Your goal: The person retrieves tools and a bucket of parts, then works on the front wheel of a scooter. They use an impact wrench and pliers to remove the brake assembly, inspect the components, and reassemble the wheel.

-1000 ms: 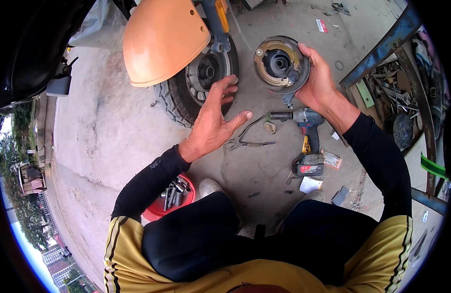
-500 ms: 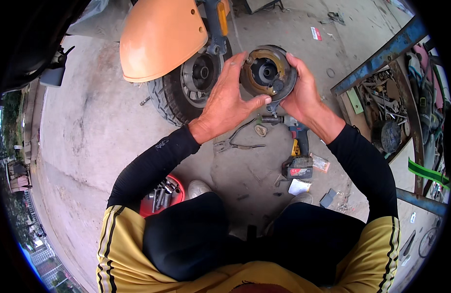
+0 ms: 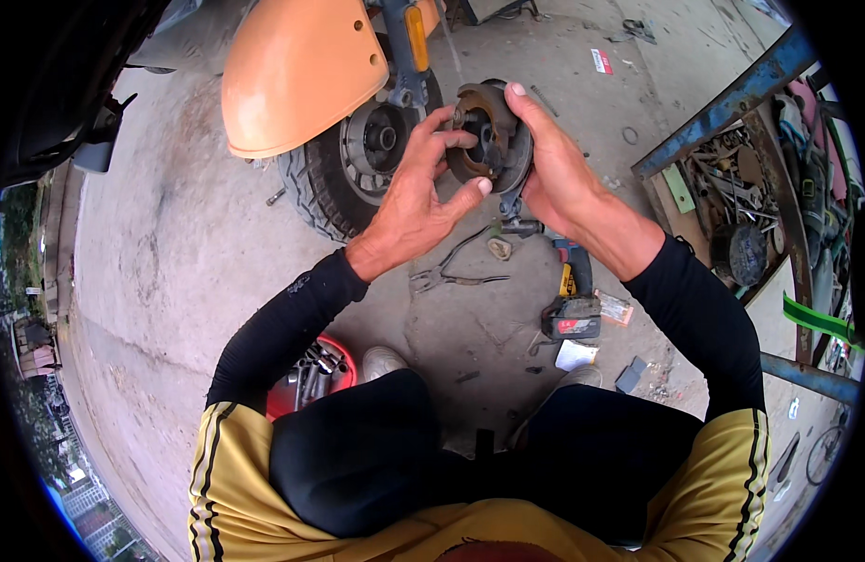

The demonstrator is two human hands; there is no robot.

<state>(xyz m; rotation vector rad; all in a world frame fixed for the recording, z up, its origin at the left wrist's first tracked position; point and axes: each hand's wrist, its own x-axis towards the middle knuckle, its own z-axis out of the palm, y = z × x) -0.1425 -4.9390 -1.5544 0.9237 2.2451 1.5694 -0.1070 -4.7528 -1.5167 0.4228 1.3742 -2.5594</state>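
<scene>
Between my hands, above the ground, is a round drum brake plate [image 3: 519, 155] with brown curved brake shoes [image 3: 465, 167] on its left-facing side. My right hand [image 3: 571, 183] grips the dark outer back, thumb along the upper edge. From the other side, my left hand [image 3: 412, 199] closes on the shoes, thumb at the lower edge and fingertips at the inner opening. A short arm hangs below the plate. Left of it stands a wheel [image 3: 310, 187] with a knobby tyre and open hub, under an orange fender [image 3: 301, 75].
Below my hands lie pliers [image 3: 440, 278], a cordless power tool [image 3: 574, 267] and a battery pack [image 3: 573, 318]. A red bowl [image 3: 349, 373] of sockets sits by my left foot. To the right, a blue metal frame [image 3: 723, 105] borders a box of tools [image 3: 673, 211].
The brake plate has turned from facing me to facing left, and shifted slightly left. My left fingers have moved from its rim onto the shoes.
</scene>
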